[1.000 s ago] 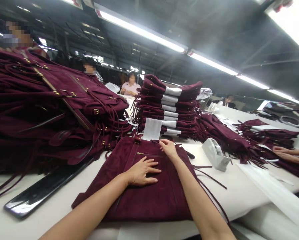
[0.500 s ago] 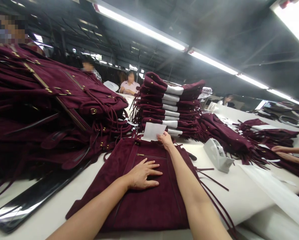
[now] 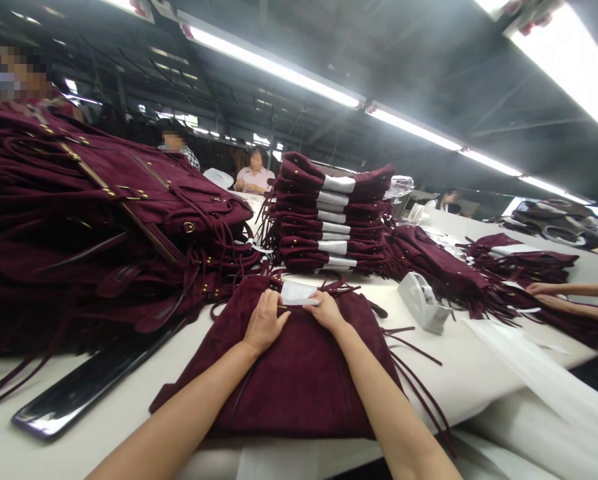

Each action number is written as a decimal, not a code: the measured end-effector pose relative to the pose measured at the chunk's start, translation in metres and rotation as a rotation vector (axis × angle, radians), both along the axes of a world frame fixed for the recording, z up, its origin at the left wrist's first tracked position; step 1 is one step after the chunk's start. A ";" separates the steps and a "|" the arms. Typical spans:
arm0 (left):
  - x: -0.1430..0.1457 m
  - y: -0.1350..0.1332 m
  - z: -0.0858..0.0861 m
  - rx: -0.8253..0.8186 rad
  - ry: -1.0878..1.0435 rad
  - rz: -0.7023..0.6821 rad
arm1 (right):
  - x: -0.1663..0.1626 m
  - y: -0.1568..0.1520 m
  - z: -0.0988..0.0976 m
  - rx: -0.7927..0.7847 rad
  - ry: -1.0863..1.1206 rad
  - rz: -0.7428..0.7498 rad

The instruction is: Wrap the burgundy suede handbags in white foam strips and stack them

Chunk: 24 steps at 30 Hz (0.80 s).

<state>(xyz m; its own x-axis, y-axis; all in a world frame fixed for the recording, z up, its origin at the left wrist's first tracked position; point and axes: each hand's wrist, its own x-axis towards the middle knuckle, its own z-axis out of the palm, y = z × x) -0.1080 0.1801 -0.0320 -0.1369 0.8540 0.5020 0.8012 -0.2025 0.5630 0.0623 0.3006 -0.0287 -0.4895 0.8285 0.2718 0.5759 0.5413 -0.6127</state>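
A burgundy suede bag (image 3: 303,380) lies flat in front of me, its top end pointing away and its fringe ties trailing off to the right. My right hand (image 3: 327,311) pinches a white sheet of paper (image 3: 297,292) by its right side, low over the bag's zip. At the paper's left side, my left hand (image 3: 266,325) has its fingers bent at the zip and the thumb on the suede. It seems to grip the bag's fabric there. The paper's lower edge is at the zip; I cannot tell whether it is inside the pocket.
Burgundy bags with white wraps form a stack (image 3: 331,220) straight ahead. A larger heap of bags (image 3: 143,193) rises at left, above a shiny black strip (image 3: 73,400). A grey tape dispenser (image 3: 423,303) stands at right. Farther right, a co-worker's hands (image 3: 553,297) touch another bag.
My left hand has gone from lying flat on the bag up to the zip. My right hand has lowered the paper toward the bag's zip.
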 end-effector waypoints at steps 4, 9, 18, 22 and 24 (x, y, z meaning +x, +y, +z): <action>-0.007 0.004 -0.005 -0.002 0.129 -0.101 | 0.002 -0.008 0.005 0.012 -0.053 0.091; -0.011 0.013 -0.017 -0.146 0.230 -0.335 | 0.009 -0.020 0.013 0.016 -0.085 0.119; -0.010 0.011 -0.011 -0.249 0.184 -0.460 | 0.047 -0.162 0.053 -0.029 0.173 0.245; -0.009 0.012 -0.016 -0.211 0.080 -0.444 | 0.074 -0.234 0.069 -0.166 0.259 0.412; -0.008 0.012 -0.019 -0.170 0.001 -0.406 | 0.082 -0.240 0.079 -0.113 0.276 0.340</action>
<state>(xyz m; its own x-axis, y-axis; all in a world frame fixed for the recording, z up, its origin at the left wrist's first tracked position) -0.1160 0.1922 -0.0506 0.2271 0.9090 0.3495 0.6762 -0.4055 0.6151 0.1440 0.0607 0.0500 -0.6607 0.6652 0.3478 0.1836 0.5925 -0.7844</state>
